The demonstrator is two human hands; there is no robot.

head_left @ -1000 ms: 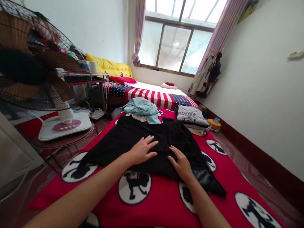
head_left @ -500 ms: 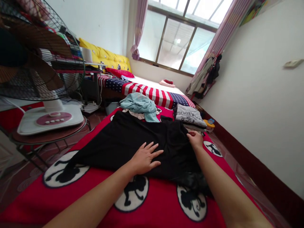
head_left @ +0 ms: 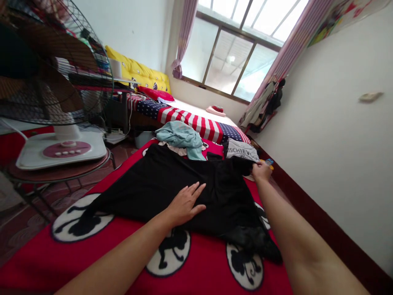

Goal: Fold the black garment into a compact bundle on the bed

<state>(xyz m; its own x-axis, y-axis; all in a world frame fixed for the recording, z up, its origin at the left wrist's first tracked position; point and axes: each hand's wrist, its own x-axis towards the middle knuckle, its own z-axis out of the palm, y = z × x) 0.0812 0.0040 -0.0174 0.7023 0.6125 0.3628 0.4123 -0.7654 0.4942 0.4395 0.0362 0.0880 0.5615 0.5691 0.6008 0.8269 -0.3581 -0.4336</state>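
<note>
A black garment (head_left: pixel 172 184) lies spread on a red blanket (head_left: pixel 208 266) printed with black-and-white monkey circles. My left hand (head_left: pixel 184 203) rests flat on the garment's near middle, fingers stretched out and apart. My right hand (head_left: pixel 260 171) reaches to the garment's far right corner and is closed on a fold of the black cloth, pulling it out to the right. Just beyond that hand lies a folded grey printed T-shirt (head_left: pixel 242 150). A crumpled light-blue garment (head_left: pixel 181 137) sits at the far edge of the black one.
A large fan (head_left: pixel 55 98) stands on a round stool at the left. A bed with a stars-and-stripes cover (head_left: pixel 196 121) lies beyond, under a window. Clothes hang in the far right corner (head_left: pixel 264 104). The white wall (head_left: pixel 337 123) runs close along the right.
My right hand left the garment's near middle, went to its far right corner, gripped the cloth and drew it outward to the right. My left hand stayed flat on the garment.
</note>
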